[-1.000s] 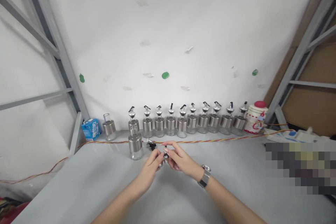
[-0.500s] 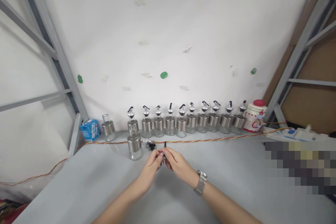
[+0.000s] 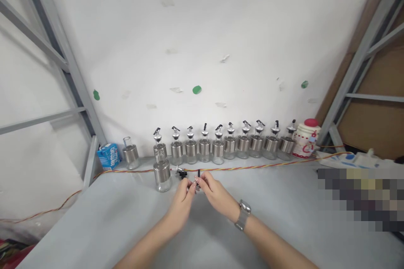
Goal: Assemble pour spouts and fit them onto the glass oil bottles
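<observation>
My left hand [image 3: 182, 196] and my right hand [image 3: 214, 191] meet over the middle of the grey table, fingertips pinched together. Between them is a small pour spout [image 3: 198, 186], black and silver, mostly covered by the fingers; a thin black piece stands up above it. Just beyond my left hand, another pour spout [image 3: 181, 172] with black parts lies on the table. To the left stands an uncapped glass bottle [image 3: 162, 173] with a steel sleeve, overlapping a spouted bottle [image 3: 157, 136] behind it.
Several spouted bottles [image 3: 218, 149] line the wall. At left are another uncapped bottle [image 3: 130, 153] and a blue carton [image 3: 109, 156]. A red-lidded jar [image 3: 306, 138] and a white power strip [image 3: 353, 159] are at right. A twisted red-yellow wire [image 3: 252, 168] crosses the table.
My hands have shifted slightly: the fingers of my right hand are raised and a little farther from my left fingers. The bottles have not moved.
</observation>
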Demonstrator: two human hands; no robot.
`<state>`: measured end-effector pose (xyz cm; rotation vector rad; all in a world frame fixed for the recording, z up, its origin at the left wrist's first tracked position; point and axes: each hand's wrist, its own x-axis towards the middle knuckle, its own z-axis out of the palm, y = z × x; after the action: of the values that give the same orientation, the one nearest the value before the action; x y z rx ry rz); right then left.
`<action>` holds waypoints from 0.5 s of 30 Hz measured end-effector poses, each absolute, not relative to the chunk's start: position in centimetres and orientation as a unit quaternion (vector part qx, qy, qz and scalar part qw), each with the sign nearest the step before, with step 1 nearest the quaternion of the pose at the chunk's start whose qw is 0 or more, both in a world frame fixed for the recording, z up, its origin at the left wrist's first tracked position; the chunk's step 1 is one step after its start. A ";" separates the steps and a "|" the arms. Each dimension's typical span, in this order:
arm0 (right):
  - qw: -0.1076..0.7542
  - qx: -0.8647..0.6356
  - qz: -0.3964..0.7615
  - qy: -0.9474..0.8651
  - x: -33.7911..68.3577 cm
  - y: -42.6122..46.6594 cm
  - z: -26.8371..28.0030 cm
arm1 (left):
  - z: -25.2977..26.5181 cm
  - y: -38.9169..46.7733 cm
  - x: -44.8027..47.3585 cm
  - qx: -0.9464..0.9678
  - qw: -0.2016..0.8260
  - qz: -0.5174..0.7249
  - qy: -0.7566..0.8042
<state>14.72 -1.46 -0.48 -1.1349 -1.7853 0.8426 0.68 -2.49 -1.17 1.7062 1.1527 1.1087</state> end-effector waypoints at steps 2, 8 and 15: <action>0.402 -0.467 0.337 -0.712 15.0 -1.4 -0.4 | -1.1 -2.5 0.6 0.677 0.381 0.434 0.457; 0.371 -0.442 0.352 -0.737 15.3 -1.0 -0.4 | -0.8 -2.6 0.5 0.687 0.360 0.430 0.461; 0.365 -0.412 0.365 -0.751 15.2 -1.1 0.0 | -0.6 -2.5 0.4 0.667 0.436 0.411 0.442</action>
<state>15.24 -1.13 0.01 -1.0584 -1.9320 0.9380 0.43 -2.53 -0.65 1.6599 1.0989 1.0231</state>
